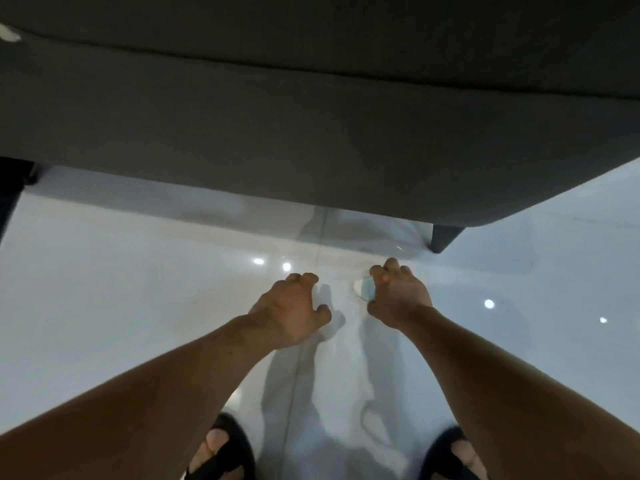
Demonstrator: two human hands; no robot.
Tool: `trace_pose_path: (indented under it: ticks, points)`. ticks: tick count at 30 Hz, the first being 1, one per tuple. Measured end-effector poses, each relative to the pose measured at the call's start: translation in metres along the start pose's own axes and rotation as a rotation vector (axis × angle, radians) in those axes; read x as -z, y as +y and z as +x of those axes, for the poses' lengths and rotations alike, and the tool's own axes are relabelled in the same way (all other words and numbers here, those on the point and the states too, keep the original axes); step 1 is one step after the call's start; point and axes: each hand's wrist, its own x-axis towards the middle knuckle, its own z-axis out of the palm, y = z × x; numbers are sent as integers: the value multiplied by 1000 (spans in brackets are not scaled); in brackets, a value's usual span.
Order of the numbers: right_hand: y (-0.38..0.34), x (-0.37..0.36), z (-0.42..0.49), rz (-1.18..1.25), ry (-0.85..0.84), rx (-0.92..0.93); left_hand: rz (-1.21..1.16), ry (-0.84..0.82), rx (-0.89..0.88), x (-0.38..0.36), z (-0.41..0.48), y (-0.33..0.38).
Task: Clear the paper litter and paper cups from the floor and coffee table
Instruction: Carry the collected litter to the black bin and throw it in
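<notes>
floor pickup step: right hand (398, 296) fingers curl round a paper cup (364, 288); left hand (291, 308) loosely curled, empty. next, likely: lift and bin it.

Above the glossy white tile floor (104, 306), the right hand (398, 296) grips a small crumpled pale-blue paper scrap (364, 288). The left hand (291, 306), fingers loosely curled, holds nothing. A dark grey sofa (311, 133) stands just beyond both hands.

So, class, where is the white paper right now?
In the head view, the white paper sits right of centre, gripped by the right hand low over the floor, just in front of the sofa leg.
</notes>
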Motion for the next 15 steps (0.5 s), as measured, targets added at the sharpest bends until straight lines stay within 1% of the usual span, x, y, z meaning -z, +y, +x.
trace_pose_path:
  ticks: [2, 4, 6, 9, 13, 15]
  points:
    - [2, 9, -39, 114, -3, 1, -36, -37, 26, 3, -18, 19]
    - [5, 30, -86, 196, 48, 28, -90, -85, 28, 8, -44, 48]
    - [12, 62, -135, 283, 129, 48, -136, -142, -4, 17, -72, 85]
    - [30, 117, -205, 370, 199, 64, -196, -201, -67, 36, -113, 151]
    - [67, 174, -278, 478, 321, -22, -237, -301, -173, 54, -159, 240]
    - [91, 192, -303, 529, 343, -78, -274, -362, -197, 53, -176, 282]
